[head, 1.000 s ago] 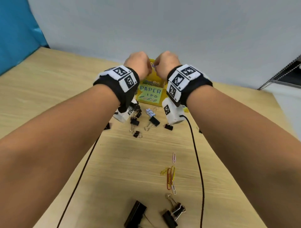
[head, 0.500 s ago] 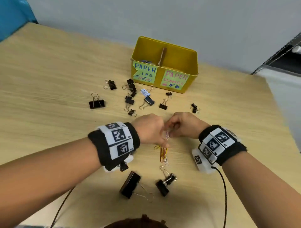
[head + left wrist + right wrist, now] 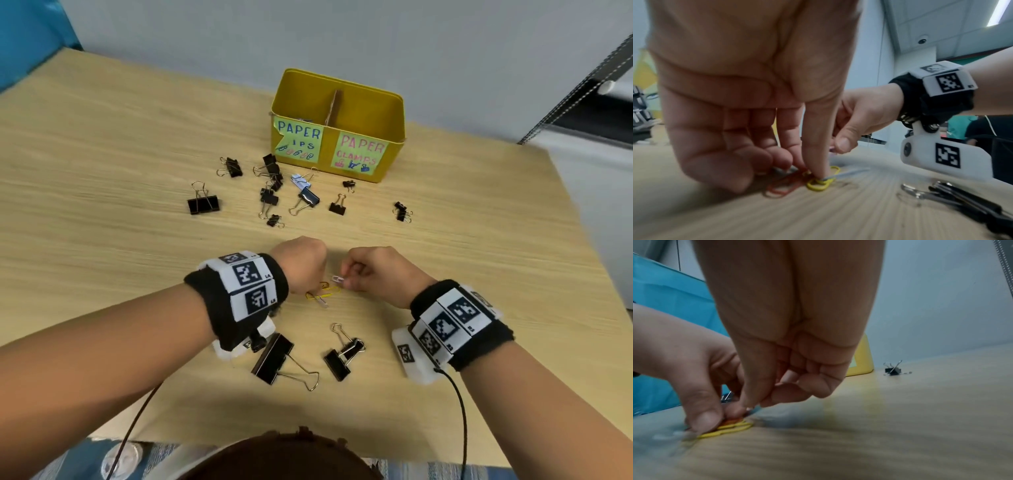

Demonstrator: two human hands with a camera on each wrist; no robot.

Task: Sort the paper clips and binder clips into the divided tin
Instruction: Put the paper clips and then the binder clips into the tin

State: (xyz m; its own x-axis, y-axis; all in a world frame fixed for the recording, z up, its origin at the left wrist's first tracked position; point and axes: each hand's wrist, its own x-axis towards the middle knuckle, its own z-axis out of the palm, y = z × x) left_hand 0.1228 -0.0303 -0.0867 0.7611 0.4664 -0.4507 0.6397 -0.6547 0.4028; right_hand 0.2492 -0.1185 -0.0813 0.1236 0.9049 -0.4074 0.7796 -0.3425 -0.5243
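A yellow divided tin [image 3: 363, 113] stands at the back, labelled PAPER CLIPS on the left and PAPER CLAMPS on the right. Near the middle of the table lies a small pile of yellow and orange paper clips [image 3: 323, 293]. My left hand [image 3: 308, 274] is down on this pile, thumb and fingers pinching the clips [image 3: 729, 426], the index finger pressing a yellow one [image 3: 819, 185]. My right hand [image 3: 349, 281] pinches a pale pink paper clip [image 3: 338, 279] just right of the pile, slightly off the table. Several black binder clips [image 3: 269, 197] lie in front of the tin.
Two larger binder clips [image 3: 274, 358] [image 3: 342, 356] lie close to my wrists, near the front edge. One more small binder clip [image 3: 400, 210] sits to the right. Black cables run from both wrist cameras off the front edge. A blue cloth [image 3: 663, 305] hangs at the left.
Both hands came back from above the tin to the paper clip pile. The right hand has since drawn a pink clip a little to the right of the pile.
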